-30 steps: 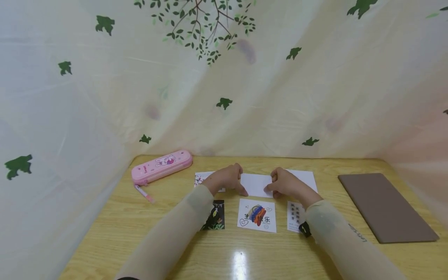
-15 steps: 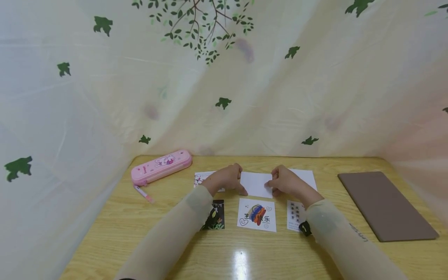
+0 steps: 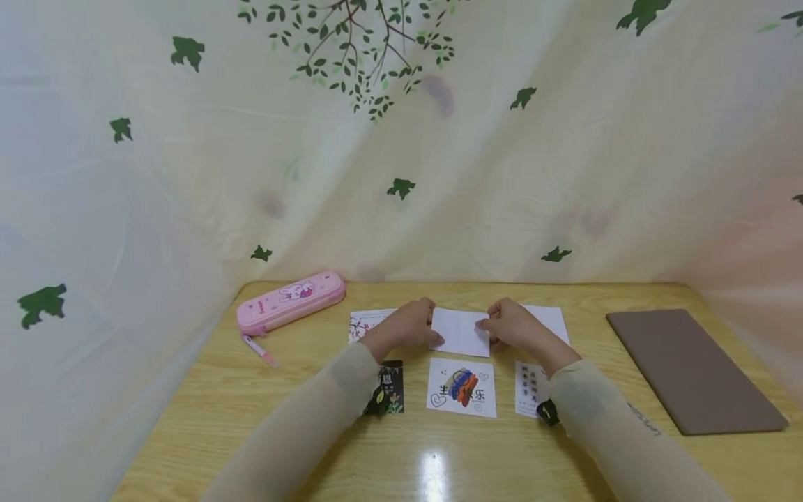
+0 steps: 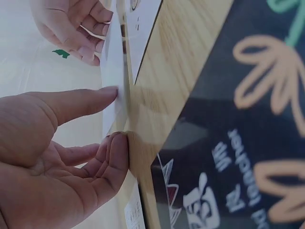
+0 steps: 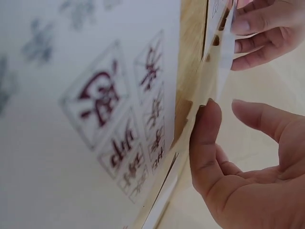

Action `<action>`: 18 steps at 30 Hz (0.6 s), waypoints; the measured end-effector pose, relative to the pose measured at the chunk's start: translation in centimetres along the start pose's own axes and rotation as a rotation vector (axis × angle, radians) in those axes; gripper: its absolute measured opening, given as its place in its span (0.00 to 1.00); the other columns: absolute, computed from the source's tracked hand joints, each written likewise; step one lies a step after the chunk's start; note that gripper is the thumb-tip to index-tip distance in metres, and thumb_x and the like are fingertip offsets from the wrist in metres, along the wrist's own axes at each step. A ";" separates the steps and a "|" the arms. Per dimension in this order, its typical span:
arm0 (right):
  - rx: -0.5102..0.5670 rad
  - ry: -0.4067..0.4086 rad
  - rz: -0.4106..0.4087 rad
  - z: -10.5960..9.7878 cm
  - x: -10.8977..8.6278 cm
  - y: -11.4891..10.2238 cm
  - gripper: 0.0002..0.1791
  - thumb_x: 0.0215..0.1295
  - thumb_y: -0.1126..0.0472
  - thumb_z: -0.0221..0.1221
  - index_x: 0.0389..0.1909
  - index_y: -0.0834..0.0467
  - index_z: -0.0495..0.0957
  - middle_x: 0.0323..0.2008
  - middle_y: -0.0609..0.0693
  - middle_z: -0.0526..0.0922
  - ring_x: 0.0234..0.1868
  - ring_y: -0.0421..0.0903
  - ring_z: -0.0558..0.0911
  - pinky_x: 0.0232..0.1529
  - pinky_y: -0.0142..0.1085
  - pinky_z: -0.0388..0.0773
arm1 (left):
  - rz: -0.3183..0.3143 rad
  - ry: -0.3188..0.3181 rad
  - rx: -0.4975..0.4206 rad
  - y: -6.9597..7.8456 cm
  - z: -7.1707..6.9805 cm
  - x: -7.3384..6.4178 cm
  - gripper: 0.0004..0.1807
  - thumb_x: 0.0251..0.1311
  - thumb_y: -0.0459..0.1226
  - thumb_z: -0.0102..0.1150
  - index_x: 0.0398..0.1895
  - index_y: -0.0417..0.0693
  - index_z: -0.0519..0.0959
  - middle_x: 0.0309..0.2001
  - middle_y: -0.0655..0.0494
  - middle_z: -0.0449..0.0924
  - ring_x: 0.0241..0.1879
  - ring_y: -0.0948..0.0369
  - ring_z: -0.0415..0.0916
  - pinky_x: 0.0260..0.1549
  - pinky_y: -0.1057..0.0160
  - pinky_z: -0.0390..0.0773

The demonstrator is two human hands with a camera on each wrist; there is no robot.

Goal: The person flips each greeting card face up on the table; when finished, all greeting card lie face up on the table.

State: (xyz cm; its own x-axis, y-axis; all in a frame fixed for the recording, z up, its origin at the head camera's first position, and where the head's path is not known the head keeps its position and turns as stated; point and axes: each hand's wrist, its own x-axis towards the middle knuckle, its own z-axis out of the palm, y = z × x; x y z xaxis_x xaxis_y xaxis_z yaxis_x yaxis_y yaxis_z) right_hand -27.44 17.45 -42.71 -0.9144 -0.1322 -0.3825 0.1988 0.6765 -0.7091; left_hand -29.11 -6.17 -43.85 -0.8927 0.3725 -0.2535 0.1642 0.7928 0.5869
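Observation:
A blank white card [image 3: 460, 333] is pinched at both side edges, slightly raised at the middle of the back row. My left hand [image 3: 410, 325] grips its left edge; the thumb rests on the white face in the head view. At the opposite edge my right hand [image 3: 513, 326] does the same, its thumb on the face. The left wrist view has the left hand [image 4: 71, 157] beside the card [image 4: 112, 71], seen nearly edge-on. Below it on the table lies a birthday card [image 3: 461, 388] with a colourful drawing.
A black flowered card [image 3: 393, 390], a blossom card [image 3: 365, 322], a lettered card [image 3: 527, 387] and a white card [image 3: 552, 321] lie around. A pink pencil case [image 3: 291, 305] with a strap is at back left; a brown board [image 3: 690, 369] lies right.
Both hands stay at the card's edges, and its white face is tilted a little more towards me. The left forearm has shifted slightly, showing more of the black card.

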 end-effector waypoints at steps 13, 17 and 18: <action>0.106 0.094 -0.054 -0.5 -0.6 -0.4 0.32 0.77 0.61 0.62 0.74 0.65 0.62 0.53 0.60 0.77 0.44 0.50 0.87 0.47 0.39 0.86 | 0.028 0.135 -0.247 0.4 -0.9 -0.6 0.35 0.76 0.37 0.61 0.82 0.46 0.62 0.68 0.44 0.79 0.63 0.49 0.81 0.58 0.53 0.85; 0.137 0.131 -0.100 -0.9 -1.3 -1.0 0.33 0.76 0.61 0.63 0.74 0.65 0.60 0.57 0.62 0.75 0.47 0.53 0.88 0.50 0.44 0.89 | 0.033 0.167 -0.356 0.5 -1.2 -1.2 0.36 0.75 0.36 0.61 0.82 0.46 0.62 0.66 0.44 0.79 0.62 0.48 0.82 0.53 0.56 0.87; 0.140 0.142 -0.114 -0.9 -1.5 -1.1 0.33 0.76 0.61 0.63 0.74 0.65 0.60 0.57 0.62 0.74 0.47 0.54 0.88 0.52 0.45 0.90 | 0.037 0.175 -0.391 0.6 -1.3 -1.4 0.35 0.75 0.36 0.61 0.82 0.45 0.63 0.66 0.44 0.79 0.62 0.47 0.82 0.53 0.56 0.87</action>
State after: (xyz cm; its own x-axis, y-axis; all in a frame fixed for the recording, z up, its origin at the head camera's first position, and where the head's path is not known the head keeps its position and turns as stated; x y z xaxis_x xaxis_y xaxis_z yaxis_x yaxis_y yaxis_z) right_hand -26.64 17.56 -40.82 -0.9722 -0.0919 -0.2152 0.1296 0.5544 -0.8221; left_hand -28.31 -6.85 -42.19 -0.9526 0.2828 -0.1121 0.0560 0.5253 0.8491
